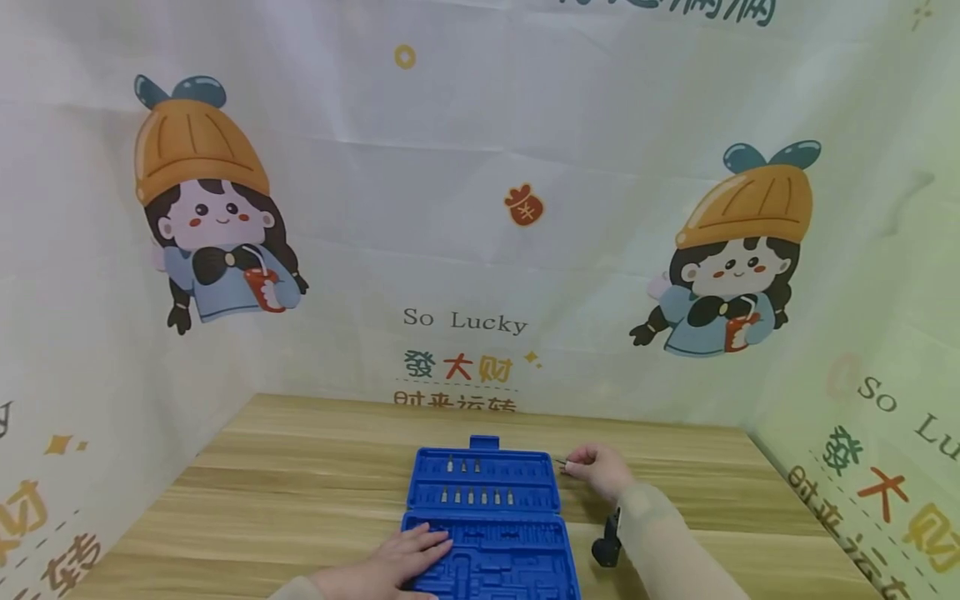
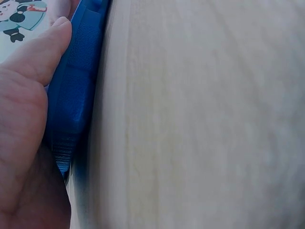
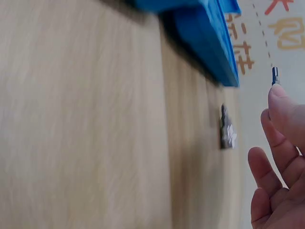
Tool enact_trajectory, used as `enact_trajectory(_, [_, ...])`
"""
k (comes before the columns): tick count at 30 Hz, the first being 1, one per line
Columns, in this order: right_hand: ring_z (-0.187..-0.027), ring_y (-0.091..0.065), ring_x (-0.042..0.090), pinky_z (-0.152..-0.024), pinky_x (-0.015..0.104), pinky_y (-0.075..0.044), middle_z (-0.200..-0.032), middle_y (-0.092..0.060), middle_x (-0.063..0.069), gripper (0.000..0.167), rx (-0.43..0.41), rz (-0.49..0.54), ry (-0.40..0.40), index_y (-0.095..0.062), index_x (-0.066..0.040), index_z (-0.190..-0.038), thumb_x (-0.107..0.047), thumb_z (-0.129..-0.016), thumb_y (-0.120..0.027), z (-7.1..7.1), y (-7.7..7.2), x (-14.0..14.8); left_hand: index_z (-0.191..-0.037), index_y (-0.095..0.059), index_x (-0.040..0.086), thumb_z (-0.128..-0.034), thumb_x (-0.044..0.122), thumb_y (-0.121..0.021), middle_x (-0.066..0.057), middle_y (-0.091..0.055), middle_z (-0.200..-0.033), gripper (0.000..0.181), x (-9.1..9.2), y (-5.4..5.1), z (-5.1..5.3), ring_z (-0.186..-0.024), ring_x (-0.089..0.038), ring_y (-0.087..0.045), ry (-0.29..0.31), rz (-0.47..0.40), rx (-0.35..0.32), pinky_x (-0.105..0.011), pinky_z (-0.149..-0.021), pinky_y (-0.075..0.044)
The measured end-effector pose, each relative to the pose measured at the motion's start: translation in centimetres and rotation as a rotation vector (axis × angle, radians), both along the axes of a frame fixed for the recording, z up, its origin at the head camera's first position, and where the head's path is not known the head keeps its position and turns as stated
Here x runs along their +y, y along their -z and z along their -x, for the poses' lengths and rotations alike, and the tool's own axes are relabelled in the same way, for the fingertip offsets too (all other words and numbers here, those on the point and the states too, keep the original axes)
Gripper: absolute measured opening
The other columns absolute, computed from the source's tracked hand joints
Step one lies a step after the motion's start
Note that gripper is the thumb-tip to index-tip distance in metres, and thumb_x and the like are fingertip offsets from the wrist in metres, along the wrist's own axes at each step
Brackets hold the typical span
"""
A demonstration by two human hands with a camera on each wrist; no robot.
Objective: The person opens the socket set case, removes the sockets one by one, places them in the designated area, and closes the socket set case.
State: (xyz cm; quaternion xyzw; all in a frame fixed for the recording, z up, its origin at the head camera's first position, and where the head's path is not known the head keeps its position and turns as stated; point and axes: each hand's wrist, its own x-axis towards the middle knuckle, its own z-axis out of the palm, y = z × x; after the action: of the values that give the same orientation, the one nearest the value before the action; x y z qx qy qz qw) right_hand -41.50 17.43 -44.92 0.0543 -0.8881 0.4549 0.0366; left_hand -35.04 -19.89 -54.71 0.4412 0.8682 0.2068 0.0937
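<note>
"What's nearest?"

"The left hand [image 1: 397, 560], at 8 o'clock on the open blue driver-bit case [image 1: 517, 558], fingers straight and resting on its lower half."

"And the standing bits?"

"In the far half: six in the nearer row [image 1: 470, 496], then three in the farther row [image 1: 463, 467], toward 11 o'clock."

"Where's the right hand [image 1: 600, 471]?"

"At the case's 2 o'clock, over the wooden table [image 1: 300, 467], thumb and finger pinching a small metal bit [image 3: 275, 74]."

"Beyond that?"

"A printed cloth backdrop [image 1: 450, 117] at 12 o'clock, lettered 'So Lucky'."
</note>
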Motion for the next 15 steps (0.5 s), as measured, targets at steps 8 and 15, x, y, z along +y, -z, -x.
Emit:
enact_trajectory(8, [-0.078, -0.052, 0.02, -0.069, 0.032, -0.042, -0.084, -0.061, 0.005, 0.005, -0.017, -0.036, 0.007, -0.064, -0.002, -0.084, -0.002, -0.085, -0.069, -0.3, 0.8, 0.9, -0.154, -0.025, 0.017, -0.0998, 0.047, -0.045, -0.01, -0.028, -0.156, 0.065, 0.7, -4.3, -2.5, -0.144, -0.035, -0.018, -0.032, 0.008, -0.069, -0.057, -0.109, -0.024])
enact_trajectory(15, [-0.076, -0.051, 0.019, -0.069, 0.031, -0.042, -0.08, -0.06, 0.004, 0.007, -0.004, -0.09, 0.011, -0.063, -0.001, -0.083, 0.0, -0.084, -0.07, 0.0, 1.5, 0.9, -0.149, -0.032, 0.002, -0.1003, 0.042, -0.047, -0.017, -0.034, -0.151, 0.065, 1.6, -7.4, -4.4, -0.14, -0.039, -0.025, -0.033, 0.047, -0.012, -0.055, -0.108, -0.029])
